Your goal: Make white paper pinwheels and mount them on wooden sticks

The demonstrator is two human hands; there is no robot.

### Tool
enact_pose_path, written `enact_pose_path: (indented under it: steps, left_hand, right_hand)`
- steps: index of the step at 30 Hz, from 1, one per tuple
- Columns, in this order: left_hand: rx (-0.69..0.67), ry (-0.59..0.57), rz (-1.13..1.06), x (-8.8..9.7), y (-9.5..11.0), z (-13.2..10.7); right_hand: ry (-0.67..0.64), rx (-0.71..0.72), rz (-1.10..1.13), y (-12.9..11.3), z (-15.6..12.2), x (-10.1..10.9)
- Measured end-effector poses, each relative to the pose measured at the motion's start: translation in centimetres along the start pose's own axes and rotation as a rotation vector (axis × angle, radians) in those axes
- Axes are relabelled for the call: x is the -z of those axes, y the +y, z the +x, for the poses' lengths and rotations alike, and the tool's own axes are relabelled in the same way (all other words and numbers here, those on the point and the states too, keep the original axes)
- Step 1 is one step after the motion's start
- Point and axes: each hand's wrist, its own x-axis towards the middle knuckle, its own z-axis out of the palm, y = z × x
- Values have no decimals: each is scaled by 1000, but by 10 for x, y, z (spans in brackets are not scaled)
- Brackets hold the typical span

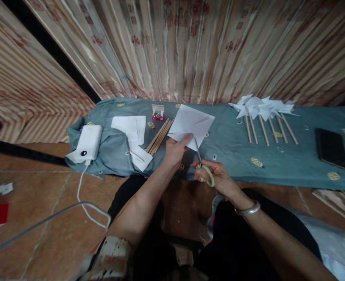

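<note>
My left hand (176, 150) pinches a square sheet of white paper (194, 121) by its near edge, thumb on top. Crease lines run across the sheet. In my right hand (216, 175) is a pair of scissors (209, 177) with light green handles, fingers through the loops. The blades reach the near right edge of the paper, close to my left thumb. Just left of the sheet lies a bundle of thin wooden sticks (160, 136). A small red box (158, 112) stands open behind them, with small metal pieces inside.
Several white paper pinwheels (262, 107) on sticks lie at the right, near a black phone (331, 148). White paper sheets (131, 127) and a pen-like stick (136, 156) are on the left. A white power bank (89, 142) with a cable sits at the cloth's left end. Curtains hang behind.
</note>
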Motion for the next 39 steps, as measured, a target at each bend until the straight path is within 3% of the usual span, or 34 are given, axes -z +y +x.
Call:
enact_pose_path:
  steps: [39]
  left_hand:
    - [-35,-34,166,8,-6,-2]
  right_hand:
    - [55,-63,34,1,7,-4]
